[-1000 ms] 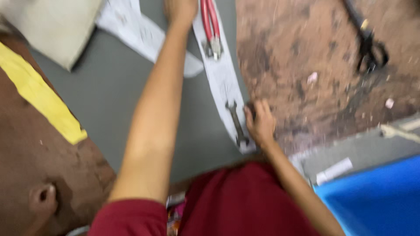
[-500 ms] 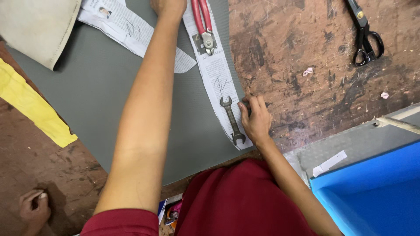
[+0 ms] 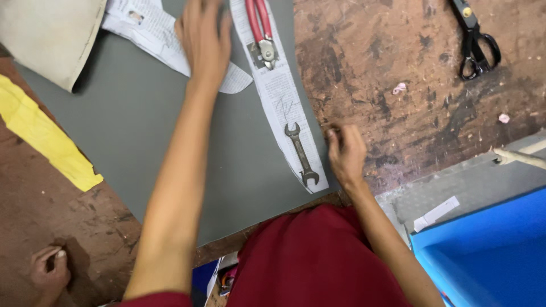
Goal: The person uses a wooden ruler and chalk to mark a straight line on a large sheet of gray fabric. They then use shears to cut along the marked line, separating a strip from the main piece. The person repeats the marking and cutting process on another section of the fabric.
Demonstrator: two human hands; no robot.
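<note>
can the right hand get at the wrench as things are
Probably yes: the right hand rests just beside the wrench, which lies bare on the paper strip, with nothing between them.

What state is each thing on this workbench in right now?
Left hand: flat, palm down on the grey sheet.
Right hand: fingers curled at the sheet's right edge; holding anything, cannot tell.
Spanner: lying flat on the long paper pattern.
Red-handled pliers: lying on the same pattern.
Black scissors: closed, lying apart on the bench.
Yellow strip: lying flat.
</note>
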